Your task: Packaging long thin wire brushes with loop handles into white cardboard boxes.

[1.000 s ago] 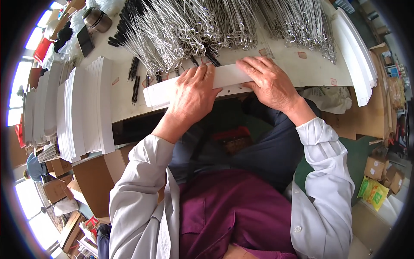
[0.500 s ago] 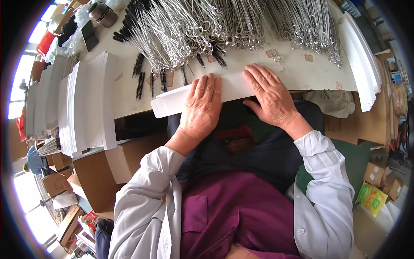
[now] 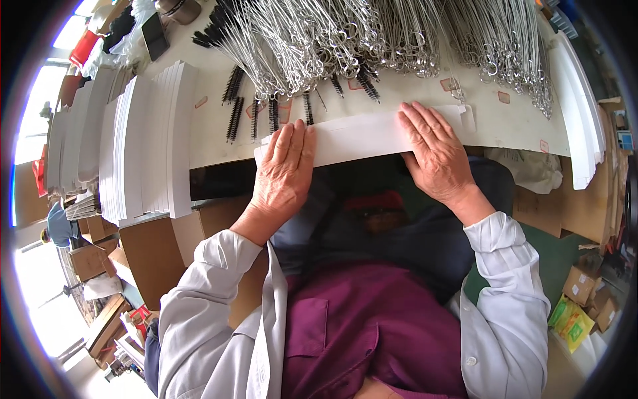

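Note:
A long narrow white card piece (image 3: 359, 137), folded flat like a carton, lies along the front edge of the table. My left hand (image 3: 284, 169) rests on its left end with the fingers stretched out flat. Toward the other end, my right hand (image 3: 438, 158) presses on it with straight fingers, the thumb by the near edge. A flap at the right end of the card shows beyond the right fingers. Just behind the card lie several black-bristled brushes (image 3: 234, 120). Farther back is a big heap of wire brush handles (image 3: 319, 50) with looped ends.
Stacks of white card pieces (image 3: 136, 146) stand at the left of the table, and more white card (image 3: 575, 113) lies along the right edge. A dark phone-like slab (image 3: 155, 36) and a metal flask (image 3: 178, 9) sit at the back left. Cardboard boxes (image 3: 151, 263) stand below.
My left hand has slid left along the card, from its middle part onto its left end. My right hand stays near the right end. The whole view has shifted slightly.

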`<state>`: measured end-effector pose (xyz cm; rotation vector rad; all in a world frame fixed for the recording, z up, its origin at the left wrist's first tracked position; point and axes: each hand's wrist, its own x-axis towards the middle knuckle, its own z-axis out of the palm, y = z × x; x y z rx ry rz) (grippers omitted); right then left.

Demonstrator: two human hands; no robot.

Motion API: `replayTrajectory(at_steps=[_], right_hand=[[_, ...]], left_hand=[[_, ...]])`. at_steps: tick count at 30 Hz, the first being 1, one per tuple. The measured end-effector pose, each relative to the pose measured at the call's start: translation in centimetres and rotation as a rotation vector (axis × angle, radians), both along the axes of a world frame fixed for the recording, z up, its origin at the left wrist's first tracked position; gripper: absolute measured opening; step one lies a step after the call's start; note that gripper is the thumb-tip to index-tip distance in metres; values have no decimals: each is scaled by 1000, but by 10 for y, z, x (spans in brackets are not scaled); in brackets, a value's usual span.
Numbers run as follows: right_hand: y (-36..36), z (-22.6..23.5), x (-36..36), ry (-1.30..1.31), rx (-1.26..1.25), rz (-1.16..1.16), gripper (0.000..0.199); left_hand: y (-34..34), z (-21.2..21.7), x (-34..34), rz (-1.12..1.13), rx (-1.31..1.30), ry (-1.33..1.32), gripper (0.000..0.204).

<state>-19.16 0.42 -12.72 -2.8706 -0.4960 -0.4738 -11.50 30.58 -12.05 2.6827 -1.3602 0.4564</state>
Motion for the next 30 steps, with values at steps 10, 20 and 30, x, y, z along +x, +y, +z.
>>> replayTrajectory(at_steps=[10,20,30], right_hand=[[7,-1,-1,-5,36,-110,70],[38,-6,10,-11,1,27,65],[9,-5,-7,-67,70,-107,60]], left_hand=[[1,-9,0,-27,25,-23,64],[8,-16,7,-29,10,-53,60],[-16,-7,-1,7,12,-59,59]])
